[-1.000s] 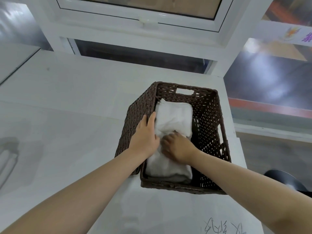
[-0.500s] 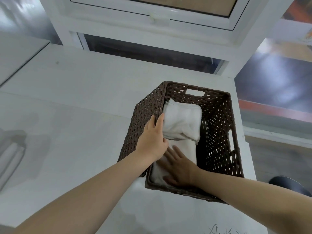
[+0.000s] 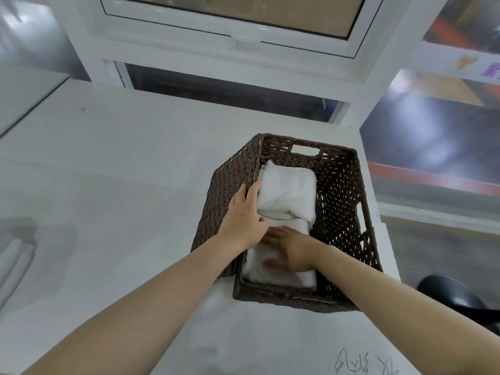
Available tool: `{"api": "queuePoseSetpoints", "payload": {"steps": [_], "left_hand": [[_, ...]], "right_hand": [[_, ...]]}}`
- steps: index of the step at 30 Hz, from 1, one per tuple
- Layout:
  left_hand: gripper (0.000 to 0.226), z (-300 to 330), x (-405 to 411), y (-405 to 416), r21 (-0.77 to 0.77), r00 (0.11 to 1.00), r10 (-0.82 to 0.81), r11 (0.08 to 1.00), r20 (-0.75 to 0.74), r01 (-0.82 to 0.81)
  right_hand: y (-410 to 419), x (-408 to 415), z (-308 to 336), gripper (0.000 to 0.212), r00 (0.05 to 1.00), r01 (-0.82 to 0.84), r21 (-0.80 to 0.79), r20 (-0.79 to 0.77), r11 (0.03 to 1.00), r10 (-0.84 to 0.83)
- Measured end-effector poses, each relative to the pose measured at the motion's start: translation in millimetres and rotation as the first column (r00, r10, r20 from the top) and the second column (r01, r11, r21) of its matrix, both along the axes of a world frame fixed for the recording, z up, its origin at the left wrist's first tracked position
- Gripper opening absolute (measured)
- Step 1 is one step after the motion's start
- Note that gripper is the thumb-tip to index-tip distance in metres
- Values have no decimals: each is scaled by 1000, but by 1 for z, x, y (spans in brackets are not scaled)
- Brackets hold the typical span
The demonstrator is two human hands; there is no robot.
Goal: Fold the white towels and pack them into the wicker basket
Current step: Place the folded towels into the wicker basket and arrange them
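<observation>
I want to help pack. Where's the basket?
Head view: the basket sits right of centre on the white table, below the window, with both hands inside on the towels.

Compared with one second ago, the right hand [image 3: 290, 253] no longer sits curled at the middle of the white towels [image 3: 286, 196]; it now lies flat, fingers spread, lower in the frame on the near towel in the wicker basket [image 3: 341, 212]. The left hand [image 3: 244, 215] now reaches slightly further up the left rim.
</observation>
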State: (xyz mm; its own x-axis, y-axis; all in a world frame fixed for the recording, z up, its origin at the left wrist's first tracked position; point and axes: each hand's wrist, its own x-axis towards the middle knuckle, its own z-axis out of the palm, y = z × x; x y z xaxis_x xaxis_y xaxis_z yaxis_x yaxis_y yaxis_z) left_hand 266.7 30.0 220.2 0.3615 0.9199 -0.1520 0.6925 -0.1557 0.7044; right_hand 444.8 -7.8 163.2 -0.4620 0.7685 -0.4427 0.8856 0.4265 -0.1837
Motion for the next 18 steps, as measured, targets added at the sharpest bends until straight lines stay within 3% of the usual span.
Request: {"api": "queuePoseSetpoints", "payload": {"steps": [2, 5, 8, 12, 15, 18], "left_hand": [[79, 1, -4, 1, -8, 998, -23, 1000, 57, 23], [72, 3, -18, 1, -17, 989, -56, 998, 138, 59], [65, 2, -47, -2, 7, 986, -77, 997, 149, 77], [61, -4, -107, -6, 72, 994, -56, 996, 99, 49], [59, -8, -165, -8, 96, 998, 19, 995, 59, -24], [58, -15, -235, -11, 114, 997, 79, 991, -9, -77]], "right_hand": [[-5, 2, 22, 67, 980, 187, 4, -69, 982, -187], [-14, 1, 56, 65, 875, 471, 66, -166, 880, -455], [-24, -19, 85, 66, 763, 634, 155, -287, 757, -580], [-39, -83, 111, 63, 697, 687, 194, -447, 700, -560], [-42, -149, 113, 60, 749, 606, 251, -501, 755, -434], [-33, -219, 98, 59, 776, 517, 170, -507, 839, -375]]}}
